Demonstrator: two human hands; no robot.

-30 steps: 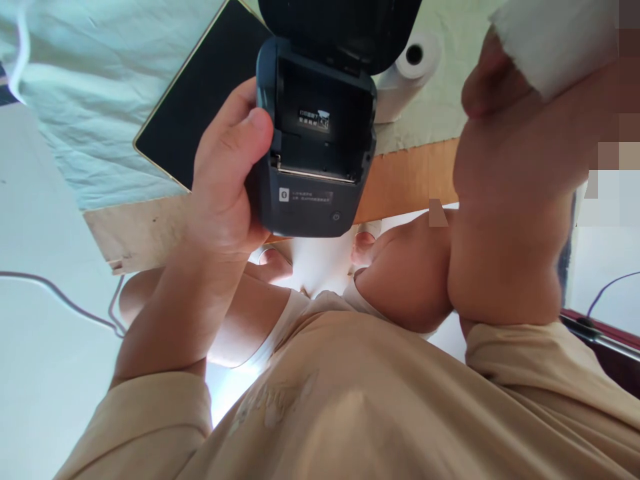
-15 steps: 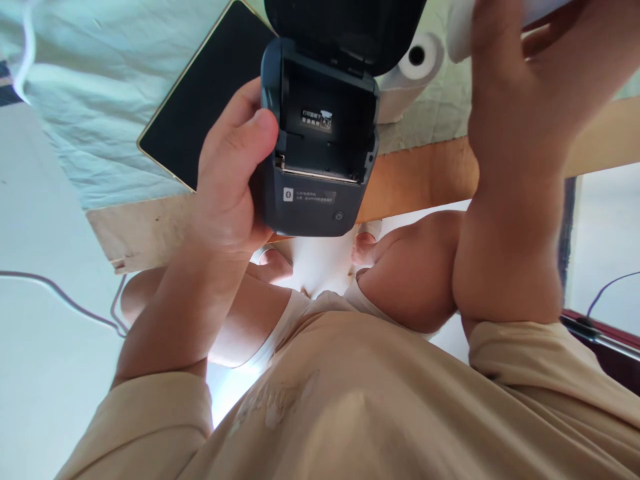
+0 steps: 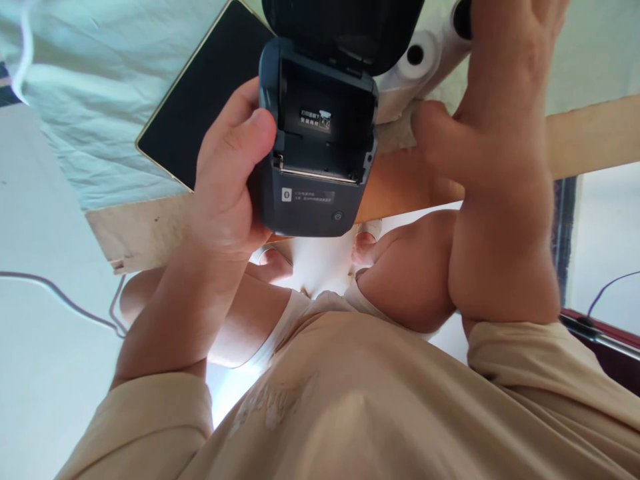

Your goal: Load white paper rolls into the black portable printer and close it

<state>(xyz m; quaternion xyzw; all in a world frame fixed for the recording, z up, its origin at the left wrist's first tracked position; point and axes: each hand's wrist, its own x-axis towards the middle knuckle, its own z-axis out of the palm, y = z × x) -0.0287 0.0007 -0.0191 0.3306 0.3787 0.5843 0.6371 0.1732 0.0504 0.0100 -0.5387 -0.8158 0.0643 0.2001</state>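
Observation:
My left hand (image 3: pixel 233 167) is closed around the left side of a dark, handheld label printer (image 3: pixel 307 203), thumb on its edge. The printer's black lid (image 3: pixel 345 27) is swung up, baring an unloaded compartment with a small printed sticker inside. My right hand (image 3: pixel 500 87) is at the upper right, its thumb spread to the left and the fingers stretching up, partly cut off by the frame edge. I see nothing in its grasp. Just left of it, two white paper rolls (image 3: pixel 424 57) with dark cores lie side by side behind the printer.
A black tablet-like panel with a gold edge (image 3: pixel 185 100) lies on the pale green cloth (image 3: pixel 95 140) covering the table. The table's wooden edge (image 3: pixel 145 230) runs in front of my legs. A white cable (image 3: pixel 55 287) hangs at the left.
My right hand has moved left and let go of the white roll it was holding, which is now beside the other roll. The left hand and printer have barely moved.

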